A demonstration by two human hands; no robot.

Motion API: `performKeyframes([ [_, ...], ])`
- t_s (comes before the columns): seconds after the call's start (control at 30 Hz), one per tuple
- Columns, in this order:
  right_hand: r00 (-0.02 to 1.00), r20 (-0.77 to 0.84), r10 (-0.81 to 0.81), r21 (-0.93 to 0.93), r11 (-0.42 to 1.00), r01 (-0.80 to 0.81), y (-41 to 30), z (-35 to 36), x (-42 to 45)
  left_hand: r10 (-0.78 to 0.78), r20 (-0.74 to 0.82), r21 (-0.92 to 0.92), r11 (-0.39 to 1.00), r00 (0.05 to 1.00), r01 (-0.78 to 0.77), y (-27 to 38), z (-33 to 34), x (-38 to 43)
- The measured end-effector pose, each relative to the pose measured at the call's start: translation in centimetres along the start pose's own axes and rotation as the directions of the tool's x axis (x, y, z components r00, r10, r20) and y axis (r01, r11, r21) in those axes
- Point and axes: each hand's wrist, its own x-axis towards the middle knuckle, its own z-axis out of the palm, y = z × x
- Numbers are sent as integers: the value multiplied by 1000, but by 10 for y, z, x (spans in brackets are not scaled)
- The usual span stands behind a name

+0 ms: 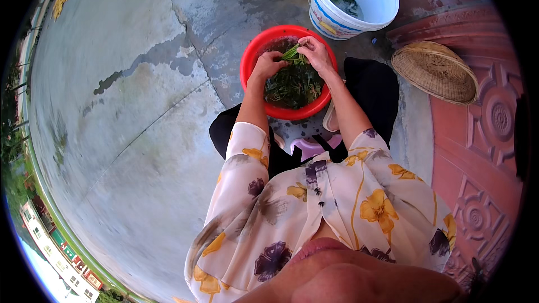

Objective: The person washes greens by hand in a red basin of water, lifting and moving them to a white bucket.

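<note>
A red plastic basin (pixel 286 114) stands on the concrete floor before me, with dark water and leafy green vegetables (pixel 294 86) in it. Both hands are over its far half. My left hand (pixel 270 65) is at the left, its fingers on a small bunch of green stems (pixel 291 54). My right hand (pixel 315 52) grips the same bunch from the right, near the basin's far right rim. The lower ends of the bunch merge with the greens in the water, so its length cannot be told.
A white plastic bucket (pixel 337 25) holding water and some greens stands beyond the basin at the right. A wicker basket (pixel 436 71) leans against the red ornamented door (pixel 452 134). My knees flank the basin, with a light purple stool (pixel 309 147) beneath me.
</note>
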Motion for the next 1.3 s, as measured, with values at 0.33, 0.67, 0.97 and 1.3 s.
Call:
performKeyframes([
  [0.33, 998, -52, -26, -728, 685, -20, 83, -1, 1, -117, -382, 277, 932, 917, 235, -18, 24, -6],
  [0.67, 983, 100, -154, -628, 757, 183, 47, 23, -2, 204, -217, 72, 979, 955, -192, -6, 30, 7],
  [0.97, 975, -51, -216, -412, 894, 176, 7, 21, -5, 70, -382, -7, 997, 922, -79, 23, 10, -5],
  [1.3, 975, 200, 98, -860, 494, 127, 91, 19, -19, -20, -87, 357, 933, 996, 50, -39, 40, -11],
])
